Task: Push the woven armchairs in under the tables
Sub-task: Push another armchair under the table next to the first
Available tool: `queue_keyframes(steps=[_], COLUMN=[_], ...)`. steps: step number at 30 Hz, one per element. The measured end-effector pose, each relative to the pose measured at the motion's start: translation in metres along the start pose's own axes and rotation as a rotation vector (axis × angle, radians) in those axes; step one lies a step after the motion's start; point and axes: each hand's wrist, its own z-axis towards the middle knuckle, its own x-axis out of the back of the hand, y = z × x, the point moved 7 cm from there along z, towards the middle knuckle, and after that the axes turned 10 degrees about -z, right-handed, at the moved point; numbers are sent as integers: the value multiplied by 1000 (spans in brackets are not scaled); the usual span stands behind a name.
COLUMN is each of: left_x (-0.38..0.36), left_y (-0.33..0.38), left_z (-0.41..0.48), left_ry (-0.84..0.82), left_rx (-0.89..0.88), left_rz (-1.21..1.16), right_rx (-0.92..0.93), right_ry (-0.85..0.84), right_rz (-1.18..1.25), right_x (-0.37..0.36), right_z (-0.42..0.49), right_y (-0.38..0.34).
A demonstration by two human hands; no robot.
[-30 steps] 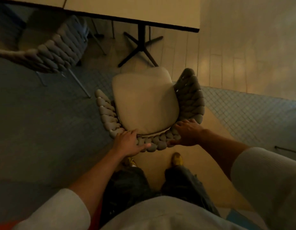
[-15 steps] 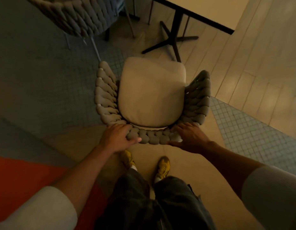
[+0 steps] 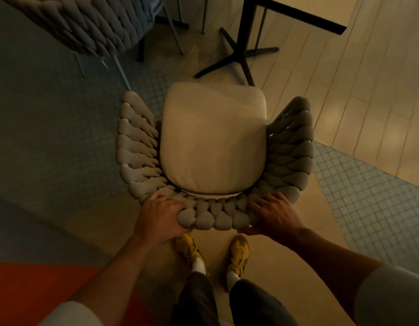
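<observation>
Both hands (image 3: 161,215) around armchair (image 3: 213,147) backrest

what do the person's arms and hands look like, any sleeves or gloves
Both hands are bare, with no gloves; no rings or watch can be made out in the dim light. The left hand and right hand lead back along bare forearms. Each arm wears a light, pale sleeve pushed up toward the elbow.

No text, label, brand, number or sign can be read on anything in this dim view.
</observation>
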Motion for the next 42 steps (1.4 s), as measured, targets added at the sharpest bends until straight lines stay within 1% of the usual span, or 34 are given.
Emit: queue_keyframes(steps=[2, 5, 8, 11, 19, 26, 30, 35, 37, 42], left_x=[2, 14, 31, 48, 75, 78, 81, 107, 117, 131], left_y=[-2, -8, -22, -37, -64, -82, -84, -118, -134, -158], left_z=[2, 11, 26, 42, 71, 85, 91, 125, 144, 184], left_ry=[13, 50, 33, 14, 16, -57, -66, -30, -58, -178], left_rx=[-5, 7, 41, 54, 26, -3, -49, -19, -2, 29], left_rz=[-5, 4, 70, 117, 108, 106, 128, 119, 174, 285], right_rx=[29, 17, -11, -25, -79, -111, -127, -181, -195, -214], right_ry=[5, 3, -31, -24, -14, -209, -215, -185, -172, -215], right_rz=[-33, -30, 1, 16, 45, 96, 72, 117, 132, 136], right_x=[0, 6, 15, 25, 42, 48, 47, 64, 71, 80], right_z=[7, 20, 44, 68, 106, 121, 125, 174, 196, 235], right_y=[3, 3, 5, 7, 10, 15, 17, 23, 28, 48])
